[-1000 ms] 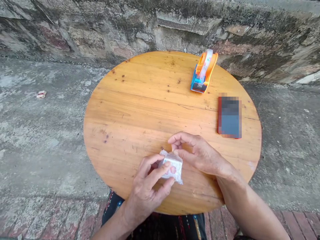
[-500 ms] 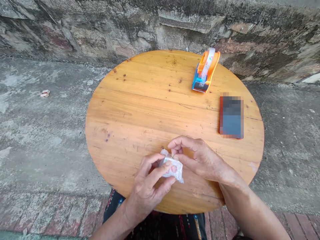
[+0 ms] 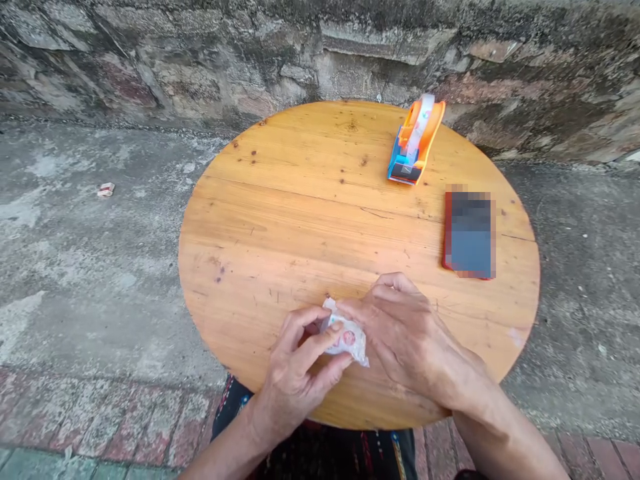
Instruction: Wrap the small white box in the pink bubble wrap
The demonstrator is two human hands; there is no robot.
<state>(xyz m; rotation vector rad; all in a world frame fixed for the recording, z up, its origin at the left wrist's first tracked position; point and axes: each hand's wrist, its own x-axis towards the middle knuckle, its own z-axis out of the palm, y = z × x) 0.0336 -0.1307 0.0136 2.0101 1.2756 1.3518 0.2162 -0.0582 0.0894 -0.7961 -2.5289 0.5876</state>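
A small packet (image 3: 349, 337) in clear, crinkled plastic, white with a pink-red print, is gripped between the thumb and fingers of my left hand (image 3: 305, 357), just above the near part of the table. My right hand (image 3: 407, 333) is at the packet's right side, back turned up and fingers curled in. One of its digits reaches to the upper edge of the wrapper. What those curled fingers hold, if anything, is hidden behind the hand.
The round wooden table (image 3: 280, 220) carries an orange and blue tape dispenser (image 3: 414, 143) at the back right. A blurred, red-edged flat device (image 3: 469, 233) lies nearer on the right. Behind stands a stone wall (image 3: 250, 60); a small crumpled box (image 3: 106, 189) lies on the ground at left.
My right hand has rolled over and its fingers have curled, with one digit now against the wrapper. The left hand keeps its grip. The view has shifted slightly.
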